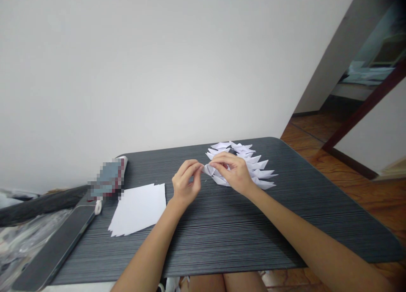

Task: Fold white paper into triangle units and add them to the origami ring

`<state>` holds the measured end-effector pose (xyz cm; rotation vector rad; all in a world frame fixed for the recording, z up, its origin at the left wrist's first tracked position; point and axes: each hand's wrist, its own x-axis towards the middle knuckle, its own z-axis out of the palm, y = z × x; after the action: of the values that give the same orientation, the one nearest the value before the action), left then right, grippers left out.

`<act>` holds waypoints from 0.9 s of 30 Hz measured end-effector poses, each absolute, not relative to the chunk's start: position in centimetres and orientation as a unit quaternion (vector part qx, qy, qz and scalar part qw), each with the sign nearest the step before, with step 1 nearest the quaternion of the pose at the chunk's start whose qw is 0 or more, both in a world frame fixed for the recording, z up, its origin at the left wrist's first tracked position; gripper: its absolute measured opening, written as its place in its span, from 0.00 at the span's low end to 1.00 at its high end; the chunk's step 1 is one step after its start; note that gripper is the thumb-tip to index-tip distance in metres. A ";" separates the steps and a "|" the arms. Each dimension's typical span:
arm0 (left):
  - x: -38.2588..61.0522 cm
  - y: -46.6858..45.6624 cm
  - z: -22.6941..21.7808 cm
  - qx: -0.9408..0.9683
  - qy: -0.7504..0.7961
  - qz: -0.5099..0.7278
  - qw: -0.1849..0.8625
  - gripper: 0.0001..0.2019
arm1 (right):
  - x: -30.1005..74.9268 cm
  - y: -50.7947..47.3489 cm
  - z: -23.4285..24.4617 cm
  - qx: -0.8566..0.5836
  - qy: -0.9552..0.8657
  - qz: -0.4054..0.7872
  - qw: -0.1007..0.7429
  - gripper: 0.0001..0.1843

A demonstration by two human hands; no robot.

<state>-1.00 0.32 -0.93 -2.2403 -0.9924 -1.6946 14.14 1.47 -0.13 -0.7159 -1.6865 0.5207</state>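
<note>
Between my two hands is a small folded white paper piece [207, 170], held above the dark table. My left hand [187, 180] pinches its left end between thumb and fingertips. From the right, my right hand [233, 169] pinches the same piece near its top, fingers bent over it and hiding part of it. Just behind and below the right hand lie several folded white paper boats [260, 173] with pointed ends, set out in rows; the hand covers some of them.
A stack of white paper sheets [139, 209] lies on the left of the dark ribbed table [203, 245]. Beyond it sits a blurred-out packet [109, 178] with a white loop. A wall [190, 72] rises behind; bagged items [28, 237] crowd the left side.
</note>
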 end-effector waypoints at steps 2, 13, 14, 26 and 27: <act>-1.0 0.3 -0.9 -0.750 -0.331 -0.566 0.085 0.06 | 14.1 1.5 -0.1 -0.306 -0.720 0.226 0.580 0.05; -1.3 0.4 -1.0 -0.763 -0.308 -0.555 0.124 0.08 | 14.2 1.5 0.0 -0.317 -0.724 0.232 0.567 0.05; -1.3 0.4 -0.9 -0.764 -0.304 -0.554 0.130 0.08 | 14.2 1.4 0.0 -0.316 -0.727 0.231 0.564 0.05; -1.1 -0.1 -0.5 -0.755 -0.329 -0.567 0.018 0.11 | 14.2 1.0 0.5 -0.276 -0.763 0.176 0.558 0.04; -1.0 -0.1 -0.6 -0.746 -0.339 -0.573 -0.024 0.11 | 14.2 1.0 0.5 -0.276 -0.763 0.175 0.558 0.05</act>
<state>-0.96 -0.14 -0.57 -2.3806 -1.0825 -1.8275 14.24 1.00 0.52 -0.6519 -1.8001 0.4119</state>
